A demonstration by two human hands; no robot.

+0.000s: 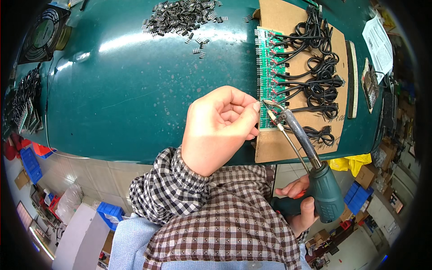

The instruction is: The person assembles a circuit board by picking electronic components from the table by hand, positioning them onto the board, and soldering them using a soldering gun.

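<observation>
The left hand (219, 128) is curled up, its fingers (252, 109) pressing the green board (270, 76) on brown cardboard (288, 18). The right hand (299, 204) grips a soldering gun (321, 184), tip touching the board. Black cables (319, 72) lie beside; small black parts (182, 18) sit on the worktop (135, 90).

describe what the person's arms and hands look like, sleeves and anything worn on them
Both hands are bare: no gloves, rings or watch show on the left hand or on the right hand. The left forearm wears a long checked sleeve in brown, white and dark squares, its cuff bunched at the wrist. The same checked cloth covers the right arm, though its cuff is mostly hidden.
</observation>
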